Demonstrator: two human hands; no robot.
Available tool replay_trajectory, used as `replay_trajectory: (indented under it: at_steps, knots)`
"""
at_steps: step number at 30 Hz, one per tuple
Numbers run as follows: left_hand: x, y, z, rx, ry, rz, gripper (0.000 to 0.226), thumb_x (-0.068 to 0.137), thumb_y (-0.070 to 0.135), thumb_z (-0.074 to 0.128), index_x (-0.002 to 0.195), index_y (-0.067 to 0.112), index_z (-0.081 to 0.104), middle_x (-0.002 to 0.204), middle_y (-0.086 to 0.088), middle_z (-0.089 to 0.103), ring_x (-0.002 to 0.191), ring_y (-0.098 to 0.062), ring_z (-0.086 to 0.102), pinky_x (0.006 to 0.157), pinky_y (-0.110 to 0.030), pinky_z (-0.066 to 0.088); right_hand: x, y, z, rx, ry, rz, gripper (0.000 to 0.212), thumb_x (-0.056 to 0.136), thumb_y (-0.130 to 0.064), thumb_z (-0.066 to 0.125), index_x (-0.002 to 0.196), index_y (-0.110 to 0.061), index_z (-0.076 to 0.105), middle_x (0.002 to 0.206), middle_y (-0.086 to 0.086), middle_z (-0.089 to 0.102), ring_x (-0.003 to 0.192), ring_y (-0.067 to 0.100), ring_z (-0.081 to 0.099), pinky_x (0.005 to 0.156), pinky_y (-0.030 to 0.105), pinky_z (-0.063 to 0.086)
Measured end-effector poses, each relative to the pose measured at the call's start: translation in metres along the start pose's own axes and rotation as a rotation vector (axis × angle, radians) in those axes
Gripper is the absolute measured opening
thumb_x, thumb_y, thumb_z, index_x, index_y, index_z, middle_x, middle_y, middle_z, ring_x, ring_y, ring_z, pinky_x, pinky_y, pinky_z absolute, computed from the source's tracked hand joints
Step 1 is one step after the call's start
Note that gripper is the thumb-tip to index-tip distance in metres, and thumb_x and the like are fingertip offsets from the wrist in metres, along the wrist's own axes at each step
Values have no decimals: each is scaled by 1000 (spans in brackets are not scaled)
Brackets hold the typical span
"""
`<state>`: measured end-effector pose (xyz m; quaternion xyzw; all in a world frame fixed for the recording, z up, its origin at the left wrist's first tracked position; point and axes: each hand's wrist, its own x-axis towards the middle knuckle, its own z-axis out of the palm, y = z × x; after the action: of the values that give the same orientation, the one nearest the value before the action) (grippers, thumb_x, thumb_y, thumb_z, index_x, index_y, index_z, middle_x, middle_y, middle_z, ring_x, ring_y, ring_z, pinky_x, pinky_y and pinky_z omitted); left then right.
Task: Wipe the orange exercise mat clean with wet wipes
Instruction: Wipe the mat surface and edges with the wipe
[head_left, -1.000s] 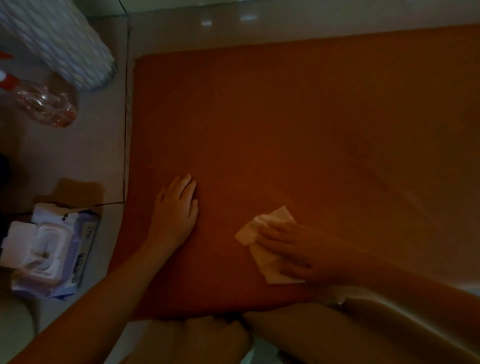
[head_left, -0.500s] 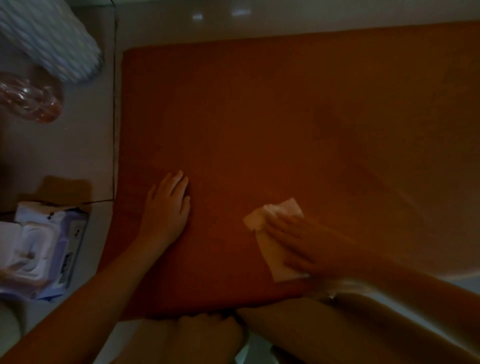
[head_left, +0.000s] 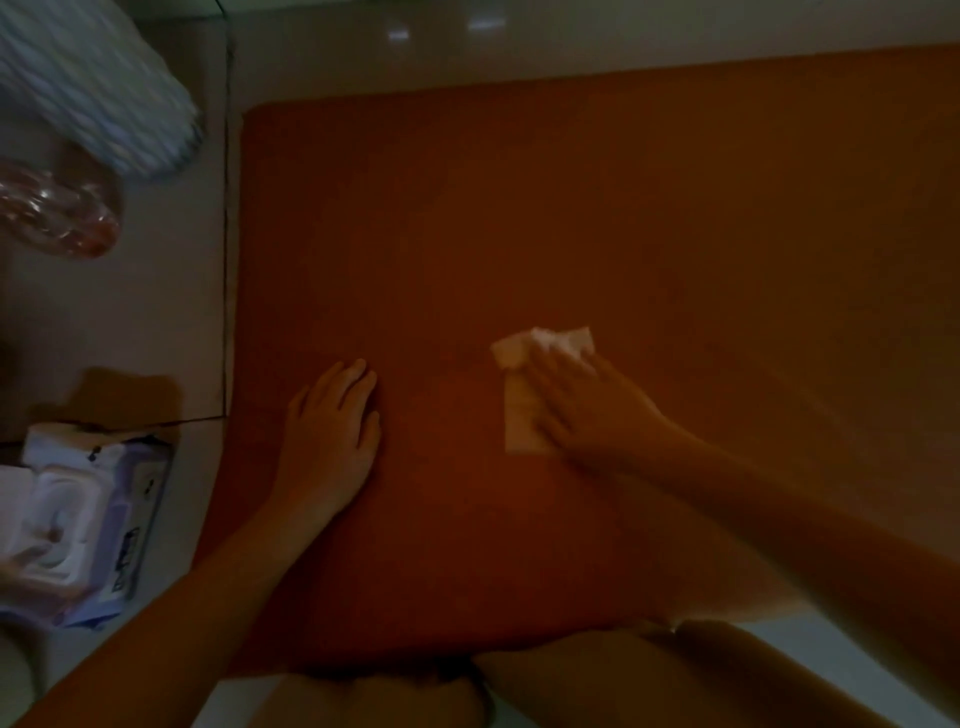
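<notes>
Mat: the orange mat (head_left: 571, 208) lies flat on a pale tiled floor (head_left: 171, 312) and fills most of the dim view.
Right hand: the right hand (head_left: 587, 400) is spread flat with straight fingers. It grasps nothing and pushes a white wipe (head_left: 519, 415) down onto the mat.
Wipe: it is folded and pinned under those fingers near the middle of the mat's near half. A flat palm probably spreads the pressure across the sheet.
Left hand: the left hand (head_left: 332, 426) rests flat and relaxed on the mat near its left edge and holds nothing. It likely props up the kneeling person and keeps the mat from sliding.
Pack: a pack of wet wipes (head_left: 78, 519) sits on the floor left of the mat with its lid flipped up, probably kept close for fresh sheets.
Writing: the dark marks on the pack's side are too blurred to read, so no brand can be made out.
Also there: a clear plastic bottle (head_left: 57, 218) lies at the far left.
</notes>
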<state>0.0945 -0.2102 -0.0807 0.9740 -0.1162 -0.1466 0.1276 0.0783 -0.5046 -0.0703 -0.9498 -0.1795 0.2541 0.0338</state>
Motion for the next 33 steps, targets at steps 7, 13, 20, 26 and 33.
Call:
replay_trajectory:
  at_steps: [7,13,20,26,33]
  knots:
    - [5,0,-5,-7,16,-3,55,92,39,31,133,11,53,142,-5,47,134,-23,36,107,-47,29,25,-40,-5,134,30,-37,61,101,-47,14,152,-22,-11,153,0,-28,140,20,-23,115,44,18]
    - [25,-3,-10,-27,-14,-4,53,100,34,42,148,15,32,158,-1,21,146,-19,14,118,-43,13,61,25,-7,21,29,-138,74,86,-64,-12,145,-21,-18,153,3,-25,145,23,-17,120,48,6]
    - [68,-9,-18,59,-94,-99,66,99,50,30,154,25,3,160,8,-13,146,-14,-17,118,-41,-8,108,-7,-16,40,130,-60,67,99,-51,12,150,-20,-17,156,7,-24,142,28,-24,118,51,-4]
    - [87,-20,-25,104,-97,-79,85,81,71,10,153,27,14,162,6,3,148,-18,-4,119,-45,3,143,45,-37,-127,110,-303,68,97,-55,9,149,-19,-15,156,5,-22,144,24,-19,116,43,-13]
    - [107,-28,-35,107,-67,-70,80,88,68,30,153,22,19,161,3,8,147,-22,5,117,-46,11,200,3,-59,17,211,-31,64,99,-50,13,150,-21,-15,157,7,-19,143,30,-20,118,51,-8]
